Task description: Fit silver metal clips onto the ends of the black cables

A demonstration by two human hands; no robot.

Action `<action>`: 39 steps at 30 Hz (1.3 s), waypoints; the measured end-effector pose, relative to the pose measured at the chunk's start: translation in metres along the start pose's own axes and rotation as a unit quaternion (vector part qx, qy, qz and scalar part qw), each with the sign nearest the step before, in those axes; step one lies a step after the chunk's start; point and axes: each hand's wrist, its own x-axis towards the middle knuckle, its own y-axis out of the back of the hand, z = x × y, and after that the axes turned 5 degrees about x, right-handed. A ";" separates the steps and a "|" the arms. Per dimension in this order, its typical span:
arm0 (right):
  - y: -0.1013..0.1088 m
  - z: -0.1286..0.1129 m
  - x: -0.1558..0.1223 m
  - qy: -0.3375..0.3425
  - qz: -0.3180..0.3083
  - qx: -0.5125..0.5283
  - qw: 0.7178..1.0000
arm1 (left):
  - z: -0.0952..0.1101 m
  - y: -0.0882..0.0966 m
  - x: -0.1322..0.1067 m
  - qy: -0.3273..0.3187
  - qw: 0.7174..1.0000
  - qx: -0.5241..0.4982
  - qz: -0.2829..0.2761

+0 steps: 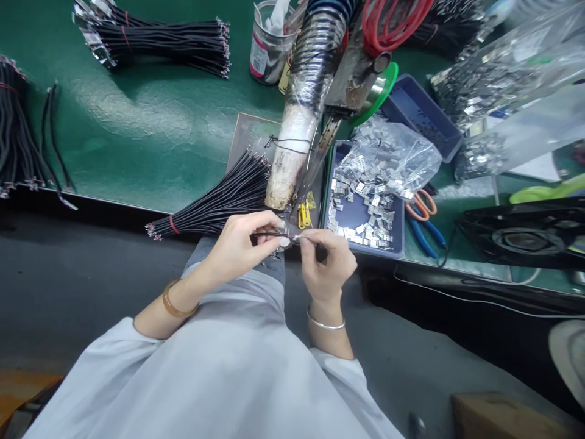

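Note:
My left hand [247, 242] is closed in a pinch on a thin black cable [269, 235], whose end points to the right. Close beside it, my right hand [328, 256] pinches at the cable's tip, where a tiny pale piece shows; I cannot make out what it is. Behind my hands lies a bundle of black cables [223, 198], tied with a red band at its left end. Just above the fingers hangs the pale mouth of a taped hose [290, 164], next to a metal arm [322, 146]. Yellow clips [304, 215] sit below that arm.
To the right stands a blue tray [355, 212] of small metal parts under a plastic bag [388, 155]. Orange-and-blue pliers [425, 221] lie beyond it. More cable bundles [169, 42] rest at the back left, near a clear cup [269, 49]. The table's front edge runs below.

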 end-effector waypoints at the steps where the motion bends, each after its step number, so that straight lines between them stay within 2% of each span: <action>1: -0.001 -0.001 0.001 -0.049 0.013 0.028 0.998 | 0.000 0.001 -0.002 -0.034 0.999 0.029 0.012; 3: -0.004 -0.003 0.002 -0.141 0.020 0.086 0.986 | -0.002 0.002 -0.003 -0.081 0.995 0.062 0.018; 5: -0.007 -0.004 0.003 -0.175 0.005 0.110 0.978 | -0.005 0.003 -0.003 -0.073 0.996 0.054 -0.014; 8: -0.006 -0.005 0.001 -0.150 -0.002 0.053 0.987 | -0.009 0.005 0.002 0.013 0.996 -0.023 -0.084; 10: -0.002 -0.008 -0.001 -0.117 0.010 -0.001 0.993 | -0.009 0.007 0.006 0.063 0.989 -0.087 -0.104; 12: 0.002 -0.011 -0.003 -0.063 0.002 -0.048 0.997 | -0.008 0.009 0.008 0.084 0.982 -0.127 -0.112; 15: 0.003 -0.015 -0.002 0.018 -0.051 -0.092 0.994 | -0.007 0.011 0.008 0.090 0.979 -0.135 -0.125; 17: 0.002 -0.016 -0.001 0.010 -0.069 -0.085 0.994 | -0.008 0.011 0.006 0.087 0.980 -0.123 -0.132; 19: -0.001 -0.017 0.000 -0.065 -0.075 -0.048 0.994 | -0.010 0.010 0.004 0.076 0.983 -0.105 -0.133; 21: -0.002 -0.018 0.001 -0.160 -0.078 0.007 0.984 | -0.011 0.007 0.003 0.065 0.987 -0.089 -0.119; 23: -0.002 -0.019 0.002 -0.219 -0.046 0.054 0.973 | -0.011 0.001 0.002 0.066 0.990 -0.091 -0.088; 25: 0.000 -0.018 0.002 -0.219 0.047 0.098 0.970 | -0.011 -0.004 0.002 0.082 0.989 -0.110 -0.049; 27: 0.003 -0.017 0.002 -0.185 0.152 0.144 0.960 | -0.010 -0.008 0.003 0.098 0.987 -0.125 -0.014; 29: 0.006 -0.017 -0.001 -0.165 0.196 0.152 0.955 | -0.008 -0.010 0.004 0.103 0.987 -0.125 0.009; 32: 0.007 -0.016 -0.007 -0.153 0.168 0.062 0.972 | -0.007 -0.011 0.006 0.105 0.987 -0.119 0.024; 36: -0.004 -0.011 -0.012 -0.057 0.072 -0.012 0.996 | -0.006 -0.013 0.007 0.111 0.985 -0.124 0.036; 39: -0.012 -0.006 -0.010 -0.014 0.052 -0.036 0.998 | -0.004 -0.016 0.007 0.117 0.984 -0.116 0.066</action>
